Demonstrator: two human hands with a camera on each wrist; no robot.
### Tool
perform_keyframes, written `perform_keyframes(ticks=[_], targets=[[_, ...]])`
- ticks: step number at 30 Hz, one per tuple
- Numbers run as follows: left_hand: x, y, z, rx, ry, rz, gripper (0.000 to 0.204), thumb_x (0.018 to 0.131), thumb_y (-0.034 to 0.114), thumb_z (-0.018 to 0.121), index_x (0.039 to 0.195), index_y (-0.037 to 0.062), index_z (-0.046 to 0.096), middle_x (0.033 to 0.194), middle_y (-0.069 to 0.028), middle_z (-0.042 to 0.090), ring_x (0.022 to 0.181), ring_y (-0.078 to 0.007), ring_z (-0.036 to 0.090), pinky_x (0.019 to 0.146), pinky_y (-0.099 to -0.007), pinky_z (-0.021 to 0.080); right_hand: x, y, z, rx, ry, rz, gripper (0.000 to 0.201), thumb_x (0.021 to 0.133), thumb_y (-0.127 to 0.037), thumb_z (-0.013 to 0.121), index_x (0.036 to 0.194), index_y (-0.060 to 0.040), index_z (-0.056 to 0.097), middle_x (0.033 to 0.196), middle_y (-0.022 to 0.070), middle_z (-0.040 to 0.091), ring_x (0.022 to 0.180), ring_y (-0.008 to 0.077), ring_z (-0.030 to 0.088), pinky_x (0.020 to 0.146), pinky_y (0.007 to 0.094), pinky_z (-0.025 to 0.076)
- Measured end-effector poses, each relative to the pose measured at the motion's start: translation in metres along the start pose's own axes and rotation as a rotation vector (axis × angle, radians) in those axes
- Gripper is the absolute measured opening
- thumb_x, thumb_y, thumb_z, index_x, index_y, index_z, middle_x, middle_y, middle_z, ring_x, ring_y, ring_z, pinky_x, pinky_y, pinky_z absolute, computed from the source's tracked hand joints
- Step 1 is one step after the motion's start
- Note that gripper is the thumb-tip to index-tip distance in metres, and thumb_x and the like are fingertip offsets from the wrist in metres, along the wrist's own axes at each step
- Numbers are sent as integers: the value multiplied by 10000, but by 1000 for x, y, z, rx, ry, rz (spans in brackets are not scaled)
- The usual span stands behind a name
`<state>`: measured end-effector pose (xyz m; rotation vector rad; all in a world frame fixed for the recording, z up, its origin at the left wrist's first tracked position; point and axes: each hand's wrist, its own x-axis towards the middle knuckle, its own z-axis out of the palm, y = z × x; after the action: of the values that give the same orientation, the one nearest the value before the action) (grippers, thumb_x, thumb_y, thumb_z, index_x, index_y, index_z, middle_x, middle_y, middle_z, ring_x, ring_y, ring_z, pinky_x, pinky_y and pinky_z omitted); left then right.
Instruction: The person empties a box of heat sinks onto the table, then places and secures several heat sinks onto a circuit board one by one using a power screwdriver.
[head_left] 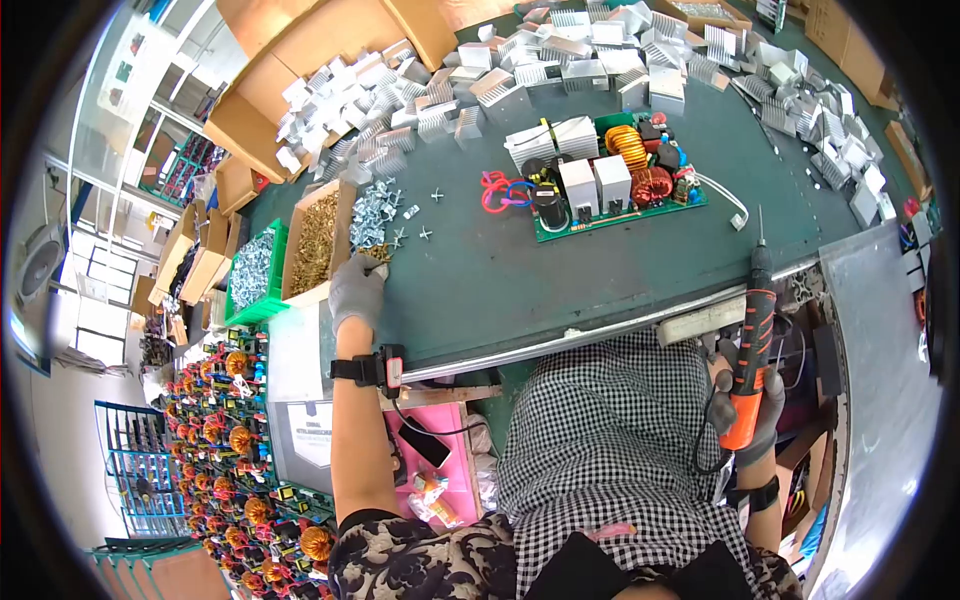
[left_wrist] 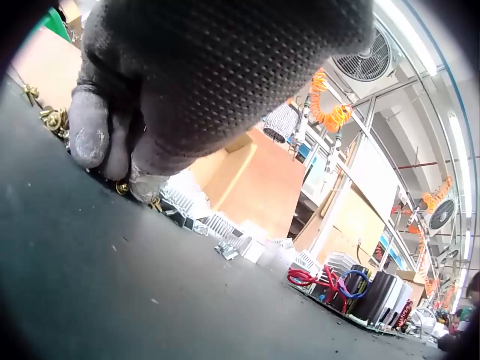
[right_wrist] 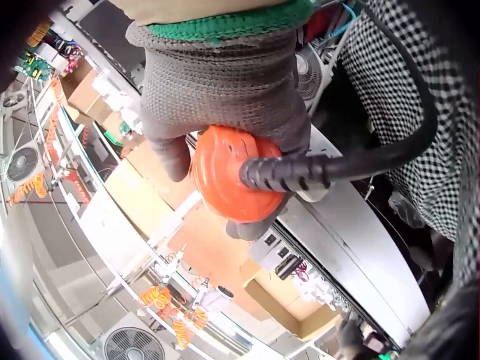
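Note:
My gloved left hand (head_left: 358,291) is at the table beside the carton of brass screws (head_left: 315,240), its fingers bent downward. In the left wrist view the fingertips (left_wrist: 90,142) close on a few brass screws (left_wrist: 122,187) on the tabletop, partly hidden under the glove. Silver star-shaped fasteners (head_left: 374,212) lie just beyond this hand. My gloved right hand (head_left: 762,415) grips an orange and black electric screwdriver (head_left: 752,350), bit upward, at the table's front edge. Its cable (right_wrist: 360,161) leaves the orange end. A circuit board (head_left: 610,215) with coils and heatsinks lies mid-table, away from both hands.
A green bin (head_left: 278,296) of silver screws stands left of the carton. Loose heatsinks (head_left: 500,95) are heaped along the back and right (head_left: 830,150). A white cable (head_left: 722,190) extends from the board. Many finished-looking boards (head_left: 235,440) stand at the lower left.

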<state>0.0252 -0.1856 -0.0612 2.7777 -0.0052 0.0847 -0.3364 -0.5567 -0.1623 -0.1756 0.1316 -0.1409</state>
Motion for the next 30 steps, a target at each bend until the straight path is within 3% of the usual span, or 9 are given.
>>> perform_keyframes(ticks=[2, 12, 14, 17, 18, 20, 21, 26, 30], targets=[[-3, 4, -3, 46, -20, 7, 223, 799, 224, 696, 962, 72, 687, 929, -125, 669, 890, -265, 640, 788, -368, 487, 3, 0, -5, 56, -230, 60, 711, 904, -353, 522, 1435, 24, 238, 980, 215, 608, 648, 301, 640, 517, 412, 511], [-4, 1, -4, -117, -59, 250, 189, 789, 172, 689, 943, 62, 689, 944, -91, 627, 859, -254, 611, 780, -342, 476, -32, 15, 62, -109, -193, 94, 850, 835, -409, 663, 1472, -110, 187, 762, 129, 539, 558, 255, 607, 472, 381, 535], [2, 2, -3, -74, -64, 253, 185, 797, 164, 678, 953, 64, 685, 940, -92, 626, 859, -254, 611, 781, -344, 477, -30, 6, 55, -68, -197, 294, 920, 718, -160, 710, 1460, -65, 174, 861, 190, 581, 618, 278, 628, 496, 374, 530], [5, 4, -3, 125, 14, 346, 175, 817, 149, 651, 972, 71, 679, 942, -98, 629, 854, -259, 616, 780, -351, 479, -18, 1, 76, -966, -27, 476, 952, 629, -179, 776, 1420, -43, 264, 869, 134, 592, 642, 203, 610, 585, 349, 529], [5, 5, -3, 278, 100, 433, 170, 830, 144, 635, 981, 77, 676, 948, -103, 633, 849, -264, 621, 778, -356, 482, -12, 7, 85, -961, -20, 470, 952, 629, -179, 776, 1420, -43, 264, 869, 134, 592, 642, 203, 610, 585, 349, 529], [3, 10, -3, 207, 128, 399, 161, 840, 144, 622, 980, 86, 676, 956, -109, 637, 848, -272, 625, 776, -362, 484, -4, 20, 100, -1495, -48, 531, 918, 631, -242, 802, 1387, -12, 335, 906, 121, 601, 745, 194, 617, 710, 333, 522], [3, 14, -4, 132, 165, 353, 154, 850, 145, 609, 979, 95, 677, 964, -114, 641, 848, -280, 629, 774, -367, 486, -3, 24, 103, -1531, -36, 551, 890, 643, -297, 810, 1361, 2, 378, 961, 127, 603, 848, 202, 615, 798, 327, 501], [-2, 26, -14, -7, 167, 341, 154, 837, 160, 636, 973, 109, 684, 946, -102, 649, 850, -260, 632, 771, -362, 486, 6, 34, 114, -1622, -76, 571, 892, 658, -332, 814, 1368, -17, 374, 977, 133, 599, 850, 203, 613, 785, 333, 504], [21, 2, 1, 115, -43, 262, 152, 789, 203, 707, 926, 137, 710, 912, -84, 642, 874, -261, 621, 783, -356, 478, 8, 36, 111, -1623, -66, 514, 864, 660, -309, 813, 1351, -14, 388, 968, 131, 597, 844, 203, 611, 784, 332, 504]])
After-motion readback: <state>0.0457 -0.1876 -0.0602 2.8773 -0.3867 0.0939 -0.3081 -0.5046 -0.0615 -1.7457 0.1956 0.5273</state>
